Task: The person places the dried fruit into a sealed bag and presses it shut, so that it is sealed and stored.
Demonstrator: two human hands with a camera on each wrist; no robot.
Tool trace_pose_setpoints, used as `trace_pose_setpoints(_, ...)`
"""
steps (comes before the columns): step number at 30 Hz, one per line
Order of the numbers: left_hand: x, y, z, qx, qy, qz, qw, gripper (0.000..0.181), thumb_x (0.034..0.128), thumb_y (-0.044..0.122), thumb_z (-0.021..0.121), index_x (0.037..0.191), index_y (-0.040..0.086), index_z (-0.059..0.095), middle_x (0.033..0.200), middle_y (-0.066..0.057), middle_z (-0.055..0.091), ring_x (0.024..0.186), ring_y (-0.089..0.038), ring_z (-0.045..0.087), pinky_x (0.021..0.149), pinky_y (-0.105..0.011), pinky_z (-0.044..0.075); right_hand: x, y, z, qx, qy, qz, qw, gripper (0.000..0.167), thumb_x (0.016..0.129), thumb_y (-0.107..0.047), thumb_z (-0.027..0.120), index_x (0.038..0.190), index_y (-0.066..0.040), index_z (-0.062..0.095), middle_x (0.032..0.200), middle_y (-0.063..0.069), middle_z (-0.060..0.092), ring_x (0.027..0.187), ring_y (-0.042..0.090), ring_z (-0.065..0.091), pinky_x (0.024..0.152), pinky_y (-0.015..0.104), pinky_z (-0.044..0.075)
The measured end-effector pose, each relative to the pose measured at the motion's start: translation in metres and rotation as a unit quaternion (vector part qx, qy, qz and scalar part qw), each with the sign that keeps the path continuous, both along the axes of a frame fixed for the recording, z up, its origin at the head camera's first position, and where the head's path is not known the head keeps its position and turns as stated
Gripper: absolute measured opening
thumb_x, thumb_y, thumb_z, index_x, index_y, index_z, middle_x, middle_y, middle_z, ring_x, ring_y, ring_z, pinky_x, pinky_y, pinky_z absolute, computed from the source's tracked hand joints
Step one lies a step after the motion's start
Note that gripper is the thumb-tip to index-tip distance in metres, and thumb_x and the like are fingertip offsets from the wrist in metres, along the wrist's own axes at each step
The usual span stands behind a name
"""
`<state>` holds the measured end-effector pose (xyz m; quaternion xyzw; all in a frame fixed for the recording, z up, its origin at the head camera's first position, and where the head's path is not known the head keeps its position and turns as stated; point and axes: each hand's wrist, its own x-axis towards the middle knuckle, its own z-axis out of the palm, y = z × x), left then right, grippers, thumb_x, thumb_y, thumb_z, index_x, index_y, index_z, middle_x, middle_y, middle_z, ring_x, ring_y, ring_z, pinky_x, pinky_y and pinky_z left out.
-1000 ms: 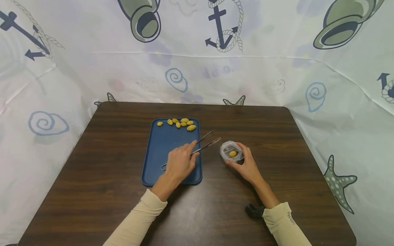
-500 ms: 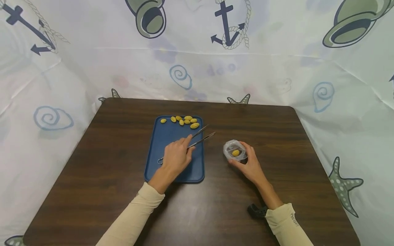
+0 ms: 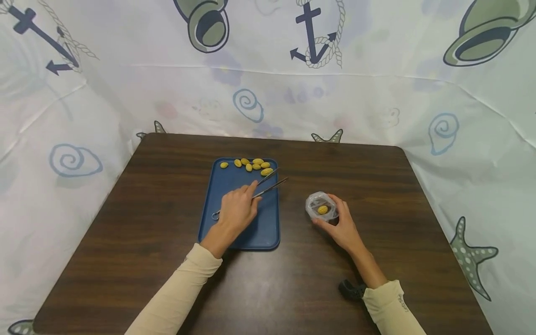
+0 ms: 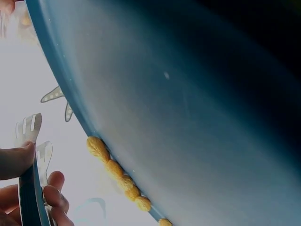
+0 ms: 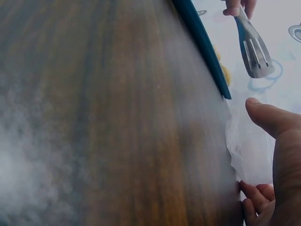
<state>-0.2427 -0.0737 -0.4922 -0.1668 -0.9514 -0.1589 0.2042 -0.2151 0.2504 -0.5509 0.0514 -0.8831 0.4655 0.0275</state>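
Observation:
My left hand (image 3: 236, 207) grips metal tongs (image 3: 272, 187) over the blue tray (image 3: 259, 230); their two arms stand apart with nothing between them. Slots show in the tong heads (image 4: 29, 126) in the left wrist view. Several yellow, ridged nut-like pieces (image 3: 257, 161) lie along the tray's far end. To the right of the tray, my right hand (image 3: 345, 228) holds a small clear plastic container (image 3: 311, 204) on the table, thumb and fingers around its side. One yellow piece (image 3: 322, 210) is inside it. The right wrist view shows only part of the container (image 5: 251, 141).
The brown wooden table (image 3: 167, 209) has rounded far corners. Beyond it hangs a white cloth (image 3: 268, 79) printed with anchors, shells and starfish. A black band (image 3: 351, 290) sits at my right wrist.
My left hand and the tongs have drawn left, away from the container and farther over the tray. The right hand stays around the container. The head view has shifted slightly.

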Motion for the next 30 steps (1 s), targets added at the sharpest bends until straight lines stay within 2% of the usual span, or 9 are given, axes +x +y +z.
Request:
trace_pose_setpoints(9,-0.011,-0.003,0.003,-0.014,-0.021,0.011,0.9996,0.045,0.0937,0.025,0.077,0.134,0.006,0.069,0.093,-0.012,0.076,0.070,-0.030,0.071,0.060,-0.046,0.057,0.000,0.001,0.000,0.000,-0.003,-0.007,1.0000,0.088,0.084,-0.037,0.086,0.157,-0.025,0.038,0.139,0.012,0.047,0.124,0.029,0.049,0.106,0.054,0.038)
trace_pose_setpoints(21,-0.019,-0.009,0.012,-0.026,-0.054,0.022,0.9980,0.046,0.0942,0.025,0.076,0.136,0.006,0.067,0.099,-0.014,0.076,0.073,-0.033,0.071,0.062,-0.048,0.057,0.001,0.002,0.000,0.003,0.000,-0.009,1.0000,0.087,0.084,-0.036,0.085,0.156,-0.024,0.039,0.137,0.013,0.048,0.120,0.028,0.049,0.102,0.052,0.039)
trace_pose_setpoints(30,-0.029,-0.019,0.009,-0.054,-0.084,0.036,0.9943,0.045,0.0968,0.024,0.073,0.138,0.007,0.066,0.105,-0.014,0.077,0.079,-0.033,0.072,0.066,-0.048,0.058,0.000,-0.001,0.001,0.004,0.000,-0.004,1.0000,0.086,0.084,-0.036,0.086,0.155,-0.024,0.039,0.137,0.013,0.048,0.119,0.028,0.049,0.102,0.052,0.039)
